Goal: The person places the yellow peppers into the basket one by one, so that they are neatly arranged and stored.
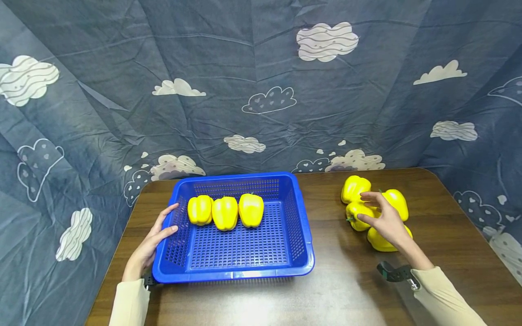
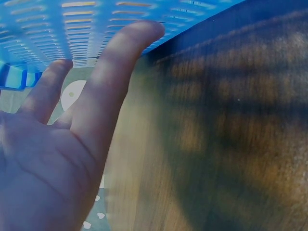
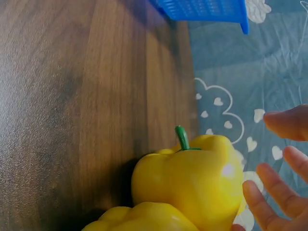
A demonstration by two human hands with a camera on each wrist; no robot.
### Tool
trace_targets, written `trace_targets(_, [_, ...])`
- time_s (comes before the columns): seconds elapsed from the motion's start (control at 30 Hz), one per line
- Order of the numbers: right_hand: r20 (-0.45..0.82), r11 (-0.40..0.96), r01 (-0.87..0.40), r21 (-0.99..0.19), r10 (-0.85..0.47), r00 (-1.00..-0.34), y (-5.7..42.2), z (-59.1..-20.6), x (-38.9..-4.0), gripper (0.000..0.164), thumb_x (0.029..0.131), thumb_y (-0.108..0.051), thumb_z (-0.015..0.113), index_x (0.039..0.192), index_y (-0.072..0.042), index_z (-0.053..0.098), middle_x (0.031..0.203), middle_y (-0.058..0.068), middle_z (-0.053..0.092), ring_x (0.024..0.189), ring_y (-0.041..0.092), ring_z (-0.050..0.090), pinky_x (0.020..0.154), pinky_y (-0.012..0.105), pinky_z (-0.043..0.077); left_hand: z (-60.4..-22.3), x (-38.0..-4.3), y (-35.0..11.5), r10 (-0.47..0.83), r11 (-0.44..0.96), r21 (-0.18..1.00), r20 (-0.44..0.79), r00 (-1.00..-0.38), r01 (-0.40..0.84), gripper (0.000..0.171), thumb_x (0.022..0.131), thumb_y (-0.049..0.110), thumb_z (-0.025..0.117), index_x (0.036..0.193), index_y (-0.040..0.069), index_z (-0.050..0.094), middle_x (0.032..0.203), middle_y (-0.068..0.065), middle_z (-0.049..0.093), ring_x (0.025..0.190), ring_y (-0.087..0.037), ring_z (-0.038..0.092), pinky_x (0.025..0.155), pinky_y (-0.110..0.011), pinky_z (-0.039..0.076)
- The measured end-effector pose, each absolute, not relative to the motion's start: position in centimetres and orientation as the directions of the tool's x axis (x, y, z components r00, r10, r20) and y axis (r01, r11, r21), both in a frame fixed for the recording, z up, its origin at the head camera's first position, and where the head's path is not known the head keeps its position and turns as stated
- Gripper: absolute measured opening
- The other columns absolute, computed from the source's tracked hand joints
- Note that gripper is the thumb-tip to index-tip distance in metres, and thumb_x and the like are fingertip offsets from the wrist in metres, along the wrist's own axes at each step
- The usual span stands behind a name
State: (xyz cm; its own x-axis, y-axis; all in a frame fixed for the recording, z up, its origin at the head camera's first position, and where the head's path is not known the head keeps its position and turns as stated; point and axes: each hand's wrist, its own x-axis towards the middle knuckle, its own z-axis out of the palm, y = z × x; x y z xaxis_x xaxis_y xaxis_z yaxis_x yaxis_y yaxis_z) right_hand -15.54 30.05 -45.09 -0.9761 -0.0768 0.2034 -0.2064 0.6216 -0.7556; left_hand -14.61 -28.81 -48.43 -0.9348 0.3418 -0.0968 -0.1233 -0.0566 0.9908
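A blue plastic basket [image 1: 232, 274] with slotted walls holds three yellow bell peppers in a row; the middle bell pepper [image 1: 225, 213] touches its neighbours or nearly so. At the basket's left side, my left hand [image 1: 147, 246] rests with fingers and thumb extended against it. In the left wrist view that hand's thumb [image 2: 113, 72] lies along the slotted wall. My right hand [image 1: 387, 222] hovers over several more yellow bell peppers [image 1: 356, 189] bunched on the right, its thumb and fingers spread apart. The right wrist view shows a green-stemmed bell pepper [image 3: 192, 178] beside the fingers, with nothing gripped.
Everything stands on a brown wooden table [image 1: 334, 271]. A dark blue cloth [image 1: 261, 68] with white cloud prints hangs behind and beside it. Bare tabletop separates the basket from the loose peppers. A dark strap [image 1: 397, 273] circles the right wrist.
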Motion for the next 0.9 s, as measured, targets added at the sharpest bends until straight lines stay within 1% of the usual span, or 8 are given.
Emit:
trace_targets(0.1, [0.178,0.629,-0.183,-0.755,-0.072,-0.981,30.1,-45.2,-15.6,0.054,0.082,0.001,0.071,0.128,0.008,0.044,0.124,0.029,0.050,0.113,0.046,0.046,0.092,0.057,0.034,-48.4,-14.6,-28.8,0.337,-0.047,0.991,-0.105,-0.936,-0.128,0.057,0.100,0.013,0.041,0.150,0.030,0.019,0.148,-0.022,0.009,0.115,-0.031,0.047,0.085,-0.049,0.048])
trace_targets(0.17, [0.167,0.631,-0.176,-0.756,-0.074,-0.983,30.0,-45.1,-15.6,0.054,0.081,0.001,0.071,0.128,0.008,0.044,0.123,0.029,0.050,0.114,0.047,0.046,0.093,0.059,0.033,-48.4,-14.6,-28.8,0.336,-0.044,0.991,-0.106,-0.936,-0.128,0.057,0.100,0.013,0.041,0.149,0.030,0.019,0.148,-0.022,0.009,0.115,-0.032,0.046,0.085,-0.049,0.047])
trace_targets(0.43, [0.099,0.644,-0.130,-0.753,-0.085,-0.991,29.3,-45.0,-15.6,0.052,0.082,-0.001,0.068,0.129,0.004,0.045,0.126,0.028,0.051,0.119,0.045,0.044,0.096,0.059,0.032,-48.3,-14.6,-28.7,0.324,-0.025,0.990,-0.120,-0.938,-0.135,0.057,0.100,0.014,0.041,0.149,0.032,0.020,0.149,-0.023,0.009,0.118,-0.039,0.042,0.086,-0.054,0.046])
trace_targets(0.6, [0.094,0.657,-0.133,-0.742,-0.095,-0.991,29.2,-45.0,-15.9,0.054,0.079,0.006,0.066,0.128,0.004,0.046,0.125,0.029,0.052,0.119,0.045,0.044,0.097,0.061,0.030,-48.2,-14.6,-28.6,0.312,-0.008,0.990,-0.133,-0.941,-0.143,0.057,0.099,0.016,0.043,0.149,0.031,0.019,0.150,-0.024,0.008,0.120,-0.044,0.038,0.087,-0.056,0.045])
trace_targets(0.77, [0.089,0.659,-0.136,-0.739,-0.105,-0.991,29.2,-45.0,-16.0,0.056,0.076,0.012,0.065,0.128,0.005,0.046,0.126,0.029,0.051,0.120,0.046,0.041,0.098,0.061,0.029,-48.2,-14.6,-28.6,0.310,-0.009,0.989,-0.135,-0.941,-0.144,0.058,0.099,0.015,0.043,0.149,0.030,0.019,0.150,-0.024,0.008,0.121,-0.045,0.037,0.086,-0.055,0.045])
trace_targets(0.9, [0.104,0.664,-0.158,-0.731,-0.120,-0.987,29.1,-45.0,-16.1,0.057,0.074,0.012,0.066,0.127,0.005,0.047,0.125,0.029,0.051,0.119,0.046,0.041,0.097,0.060,0.029,-48.2,-14.5,-28.7,0.309,-0.006,0.990,-0.133,-0.942,-0.142,0.057,0.099,0.015,0.043,0.149,0.030,0.019,0.150,-0.024,0.008,0.120,-0.045,0.038,0.086,-0.055,0.046])
